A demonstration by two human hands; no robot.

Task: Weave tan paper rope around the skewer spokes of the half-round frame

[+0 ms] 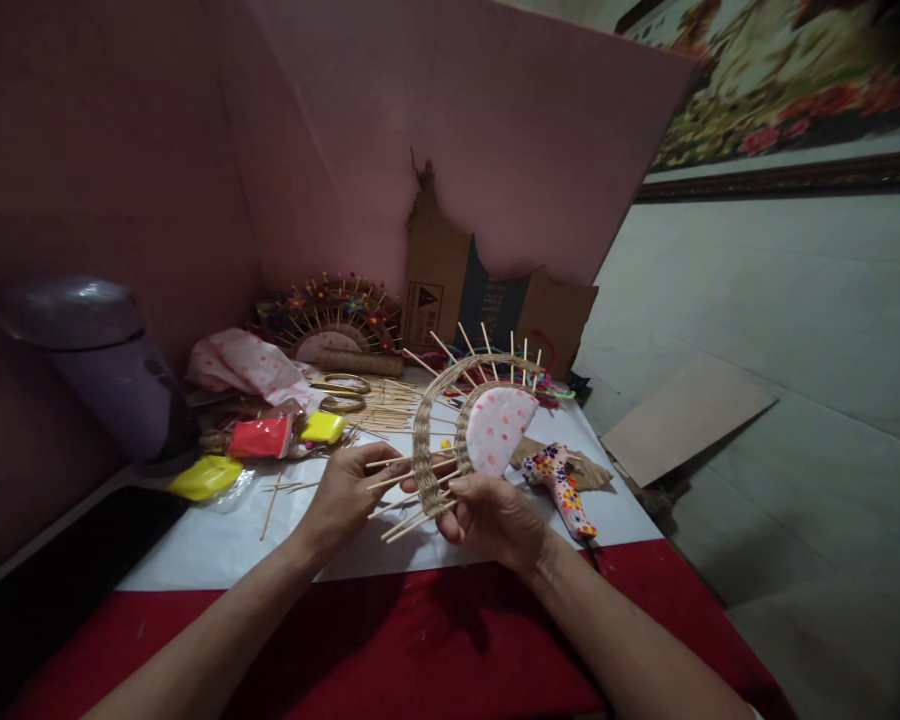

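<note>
Raised above the table is a half-round woven fan frame [422, 432], made of thin wooden sticks with twine bands and a pink spotted cloth centre [499, 430]. My right hand [495, 515] pinches its lower corner near the cloth and twine. My left hand [352, 490] closes its fingers around stick ends on the frame's left side; some fingertips are hidden behind the sticks. A glue gun covered in flowered material [562, 485] lies right of my right hand. Loose sticks [271, 505] rest to the left of my left hand.
Behind stand a finished-looking fan [330, 320] with coloured flowers and torn cardboard [450, 270]. Scissors [341, 390], a bundle of sticks [386, 405], spotted cloth [247, 365], and red [261, 437] and yellow packets [206, 478] lie on white paper. A purple container [109, 370] stands left.
</note>
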